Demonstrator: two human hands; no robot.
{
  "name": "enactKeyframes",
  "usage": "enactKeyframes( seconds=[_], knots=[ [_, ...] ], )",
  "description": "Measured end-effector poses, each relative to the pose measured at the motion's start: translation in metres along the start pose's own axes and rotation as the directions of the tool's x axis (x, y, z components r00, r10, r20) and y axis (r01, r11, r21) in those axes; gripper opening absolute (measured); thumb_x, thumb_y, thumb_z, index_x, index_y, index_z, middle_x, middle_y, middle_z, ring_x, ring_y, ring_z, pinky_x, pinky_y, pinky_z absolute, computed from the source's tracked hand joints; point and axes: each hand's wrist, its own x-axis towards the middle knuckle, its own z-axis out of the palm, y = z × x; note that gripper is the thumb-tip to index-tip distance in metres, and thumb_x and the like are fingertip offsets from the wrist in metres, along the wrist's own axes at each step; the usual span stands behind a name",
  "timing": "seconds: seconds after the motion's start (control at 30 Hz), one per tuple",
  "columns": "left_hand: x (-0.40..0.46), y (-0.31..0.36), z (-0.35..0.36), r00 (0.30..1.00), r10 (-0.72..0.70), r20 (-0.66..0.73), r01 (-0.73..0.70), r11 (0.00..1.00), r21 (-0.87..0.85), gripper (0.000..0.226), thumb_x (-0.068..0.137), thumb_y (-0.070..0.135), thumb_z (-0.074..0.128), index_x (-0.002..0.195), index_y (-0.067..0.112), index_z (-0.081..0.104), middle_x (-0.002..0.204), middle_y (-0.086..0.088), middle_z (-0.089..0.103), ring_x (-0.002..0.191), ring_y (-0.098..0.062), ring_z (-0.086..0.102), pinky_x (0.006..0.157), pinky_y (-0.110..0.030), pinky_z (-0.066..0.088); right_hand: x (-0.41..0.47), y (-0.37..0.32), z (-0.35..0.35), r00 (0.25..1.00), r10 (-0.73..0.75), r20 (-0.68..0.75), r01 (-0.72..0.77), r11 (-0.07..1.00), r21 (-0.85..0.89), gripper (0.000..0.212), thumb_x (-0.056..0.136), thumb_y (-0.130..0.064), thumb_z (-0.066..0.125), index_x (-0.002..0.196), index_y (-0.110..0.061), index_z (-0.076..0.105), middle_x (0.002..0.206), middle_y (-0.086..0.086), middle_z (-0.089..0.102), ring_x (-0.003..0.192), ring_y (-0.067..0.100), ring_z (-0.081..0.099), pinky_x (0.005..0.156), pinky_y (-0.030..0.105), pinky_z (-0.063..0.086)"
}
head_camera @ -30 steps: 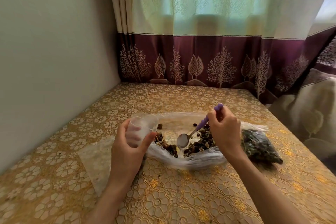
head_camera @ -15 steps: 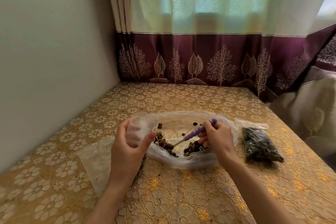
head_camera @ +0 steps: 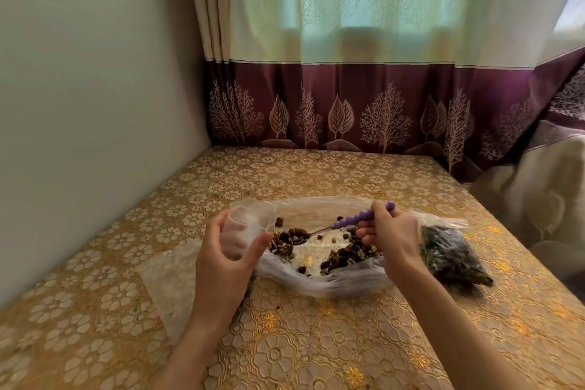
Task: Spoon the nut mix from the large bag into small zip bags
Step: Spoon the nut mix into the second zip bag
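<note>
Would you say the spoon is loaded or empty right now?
Loaded. The spoon in the right hand carries a heap of nut mix in its bowl, just above the large bag.

Plastic, metal and embossed cloth under my hands

The small zip bag (head_camera: 250, 225) in my left grip is thin, cloudy plastic; the large bag (head_camera: 319, 275) is clear, crinkled, glossy film. My spoon (head_camera: 345, 225) has a matt purple beaded plastic handle and a shiny metal bowl. The tabletop (head_camera: 316, 342) wears a gold, embossed floral cover with a soft sheen. The curtain (head_camera: 364, 41) is woven cloth.
</note>
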Motion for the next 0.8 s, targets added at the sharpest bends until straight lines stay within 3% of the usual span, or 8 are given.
enactKeyframes(
  seconds=[0.13,0.27,0.5,0.67,0.8],
  knots=[
    [0.000,-0.001,0.001,1.000,-0.014,-0.012,0.015,1.000,0.008,0.072,0.062,0.060,0.065,0.123,0.026,0.045,0.103,0.011,0.060,0.084,0.001,0.060,0.064,-0.011,0.047,0.005,-0.020,0.007,0.998,-0.060,-0.023,0.061,0.996,0.057,0.027,0.092,-0.009,0.047,0.069,-0.002,0.059,0.049,0.003,0.061,0.040,0.008,0.053,0.037,0.017,0.042],
    [-0.001,0.001,0.001,0.999,-0.034,-0.011,0.034,0.999,-0.032,0.072,0.061,0.068,0.067,0.120,0.035,0.044,0.102,0.018,0.059,0.086,0.008,0.058,0.066,-0.009,0.046,0.007,-0.041,0.018,0.991,-0.131,-0.039,0.134,0.987,0.093,0.028,0.091,-0.009,0.047,0.066,-0.004,0.058,0.046,0.000,0.059,0.038,0.007,0.051,0.037,0.018,0.040],
    [-0.001,-0.003,0.001,0.999,-0.053,-0.010,0.052,0.998,-0.041,0.081,0.059,0.061,0.068,0.129,0.028,0.043,0.117,0.010,0.057,0.102,-0.005,0.057,0.074,-0.016,0.044,-0.008,-0.056,0.040,0.963,-0.248,0.103,0.238,0.966,0.100,0.028,0.090,-0.005,0.046,0.065,-0.003,0.058,0.046,0.000,0.059,0.039,0.009,0.050,0.037,0.019,0.039],
    [0.000,-0.002,0.000,0.999,-0.043,-0.007,0.042,0.997,-0.061,0.082,0.060,0.058,0.068,0.131,0.024,0.044,0.121,0.008,0.058,0.107,-0.008,0.057,0.084,-0.020,0.047,-0.028,-0.054,0.056,0.837,-0.481,0.261,0.487,0.872,0.044,0.023,0.094,-0.005,0.049,0.073,0.001,0.058,0.054,0.003,0.065,0.041,0.014,0.054,0.036,0.023,0.042],
    [0.001,0.000,-0.001,0.999,-0.040,-0.020,0.038,0.994,-0.098,0.078,0.059,0.055,0.071,0.126,0.022,0.047,0.105,0.011,0.065,0.091,0.006,0.061,0.071,-0.004,0.045,-0.039,-0.057,0.063,0.691,-0.607,0.393,0.639,0.767,0.061,0.019,0.094,-0.005,0.049,0.076,-0.001,0.054,0.061,0.004,0.070,0.042,0.017,0.055,0.039,0.025,0.043]
  ],
)
